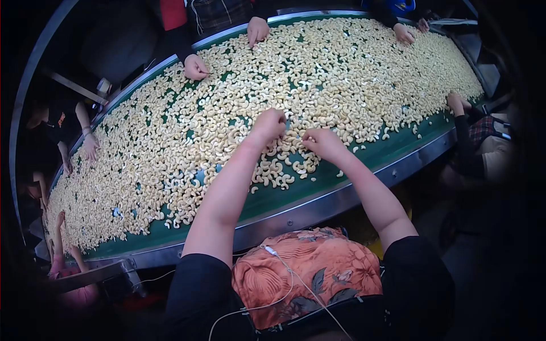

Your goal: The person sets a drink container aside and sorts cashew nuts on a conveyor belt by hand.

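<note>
Pale cashews lie in a thick, loose layer over a green conveyor belt. Both my hands are low over the nuts near the belt's close side. My left hand is closed, its fingers curled down at the cashews; whatever they grip is hidden. Just to its right, my right hand has thumb and fingertips drawn together against some nuts. I cannot make out what lies in that pinch. Between and below the hands, a small cluster of cashews thins out towards bare green belt.
A metal rim runs along the belt's near edge, close to my floral apron. Across the belt, other people's hands reach into the nuts. More workers stand at the left and right ends. A white cable hangs over my front.
</note>
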